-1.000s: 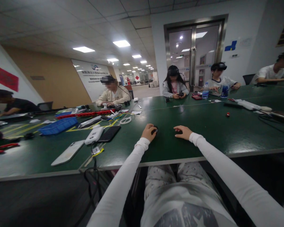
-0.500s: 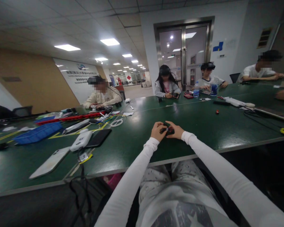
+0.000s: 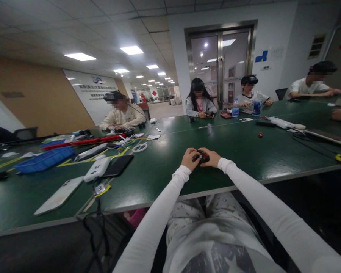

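My left hand (image 3: 189, 159) and my right hand (image 3: 210, 158) meet over the green table (image 3: 244, 151), a little in from its near edge. Together they pinch a small black part with red on it (image 3: 201, 156), held between the fingertips of both hands. The fingers of both hands are curled closed round it. What the part is stays too small to make out. Both arms wear white sleeves.
On the left lie a white phone (image 3: 59, 196), a white power bank (image 3: 97, 169), a black phone (image 3: 118, 165), a blue tray (image 3: 44, 160) and cables. A small red piece (image 3: 260, 134) sits to the right. Several other people sit around the table's far side.
One second ago my hands rested apart, the left on the black part. They came together on it by half a second ago, and now hold it a little lower.
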Demonstrator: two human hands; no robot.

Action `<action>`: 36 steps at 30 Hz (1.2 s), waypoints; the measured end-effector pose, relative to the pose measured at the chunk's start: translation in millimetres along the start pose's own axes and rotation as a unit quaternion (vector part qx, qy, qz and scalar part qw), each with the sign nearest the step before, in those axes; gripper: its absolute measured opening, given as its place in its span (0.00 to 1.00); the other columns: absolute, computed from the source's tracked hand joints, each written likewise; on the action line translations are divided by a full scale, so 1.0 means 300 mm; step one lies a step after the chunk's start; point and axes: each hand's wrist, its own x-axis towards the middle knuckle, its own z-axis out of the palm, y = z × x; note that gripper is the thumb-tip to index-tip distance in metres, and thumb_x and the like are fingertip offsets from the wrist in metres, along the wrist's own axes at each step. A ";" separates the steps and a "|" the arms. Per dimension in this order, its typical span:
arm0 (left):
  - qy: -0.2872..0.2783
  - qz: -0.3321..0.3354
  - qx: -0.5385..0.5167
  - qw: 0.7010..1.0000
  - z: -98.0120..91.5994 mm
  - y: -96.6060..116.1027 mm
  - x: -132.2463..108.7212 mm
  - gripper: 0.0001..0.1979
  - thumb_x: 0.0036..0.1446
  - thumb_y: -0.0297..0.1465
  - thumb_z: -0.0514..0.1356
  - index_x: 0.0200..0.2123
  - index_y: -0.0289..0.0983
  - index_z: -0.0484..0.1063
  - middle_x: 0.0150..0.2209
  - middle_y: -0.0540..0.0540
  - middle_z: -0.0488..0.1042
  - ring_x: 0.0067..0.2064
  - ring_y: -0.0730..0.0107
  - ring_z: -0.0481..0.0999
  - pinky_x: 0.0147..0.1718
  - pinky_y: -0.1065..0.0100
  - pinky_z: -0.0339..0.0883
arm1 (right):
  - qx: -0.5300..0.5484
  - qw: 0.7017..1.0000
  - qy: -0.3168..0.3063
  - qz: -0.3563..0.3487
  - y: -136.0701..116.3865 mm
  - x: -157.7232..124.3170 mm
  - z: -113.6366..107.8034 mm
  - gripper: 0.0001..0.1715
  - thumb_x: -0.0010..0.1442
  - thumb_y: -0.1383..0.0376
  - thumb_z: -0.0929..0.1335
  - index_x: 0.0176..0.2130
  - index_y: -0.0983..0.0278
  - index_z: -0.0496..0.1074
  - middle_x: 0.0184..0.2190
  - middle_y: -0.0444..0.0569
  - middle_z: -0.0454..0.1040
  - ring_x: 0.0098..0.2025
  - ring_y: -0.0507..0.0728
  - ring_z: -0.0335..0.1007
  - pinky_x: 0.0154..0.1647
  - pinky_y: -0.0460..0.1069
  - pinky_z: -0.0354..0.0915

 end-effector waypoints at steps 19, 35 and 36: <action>0.141 -0.182 -0.161 0.960 -0.040 -0.042 0.016 0.12 0.39 0.32 0.60 0.32 0.37 0.71 0.28 0.48 0.65 0.29 0.77 0.64 0.24 0.75 0.61 | 0.005 1.000 -0.003 0.029 0.017 0.002 0.007 0.45 0.34 0.62 0.72 0.50 0.61 0.54 0.36 0.47 0.66 0.34 0.53 0.64 0.39 0.50 0.60; 0.245 -0.380 -0.437 0.778 -0.081 -0.121 0.024 0.21 0.34 0.37 0.62 0.35 0.37 0.69 0.26 0.50 0.69 0.24 0.80 0.66 0.20 0.76 0.57 | 0.003 0.999 -0.014 0.047 0.027 0.006 0.009 0.45 0.35 0.61 0.72 0.51 0.63 0.54 0.40 0.50 0.66 0.38 0.54 0.64 0.42 0.52 0.60; 0.208 -0.351 -0.420 0.810 -0.072 -0.109 0.025 0.19 0.35 0.37 0.62 0.34 0.36 0.69 0.28 0.49 0.70 0.26 0.78 0.68 0.23 0.75 0.59 | 0.002 0.999 -0.010 0.045 0.029 0.007 0.011 0.44 0.35 0.62 0.72 0.51 0.64 0.54 0.40 0.51 0.66 0.38 0.54 0.64 0.42 0.52 0.59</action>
